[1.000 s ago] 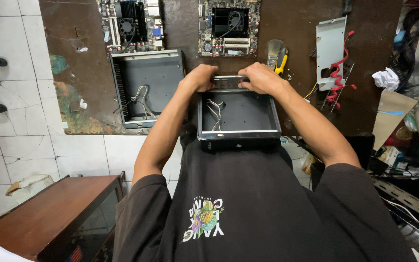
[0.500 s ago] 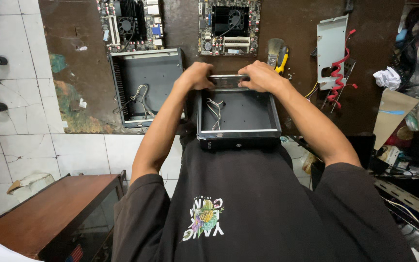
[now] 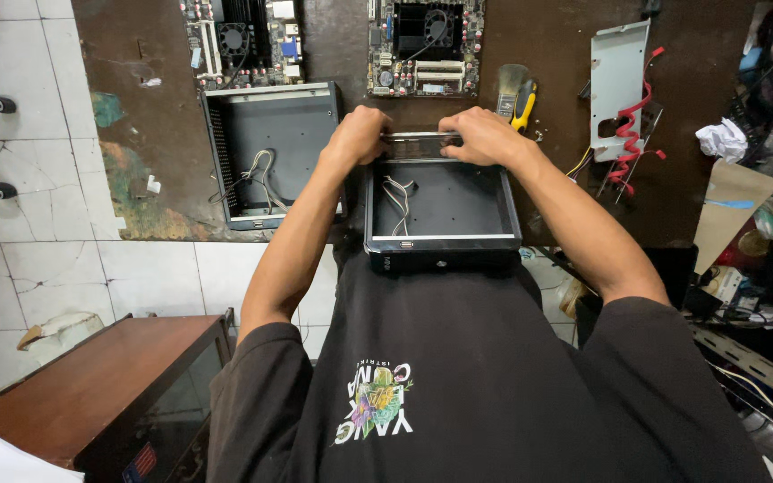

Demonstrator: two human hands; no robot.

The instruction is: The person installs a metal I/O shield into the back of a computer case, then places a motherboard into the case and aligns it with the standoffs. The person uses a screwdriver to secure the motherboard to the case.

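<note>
A black open case (image 3: 445, 210) is kept at the worktop (image 3: 547, 206) edge, against the body. A metal strip (image 3: 420, 143) at its far rim is gripped by both hands, L hand (image 3: 360, 134) on left end, R hand (image 3: 485, 136) on right end. A 2nd case (image 3: 272, 152) lies just beside, left; 2 circuit boards (image 3: 422, 45) are behind.

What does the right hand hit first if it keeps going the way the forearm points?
Likely the green circuit board with a black fan beyond the right hand, which is on the far rim of the open black metal case. Depth is uncertain.
</note>
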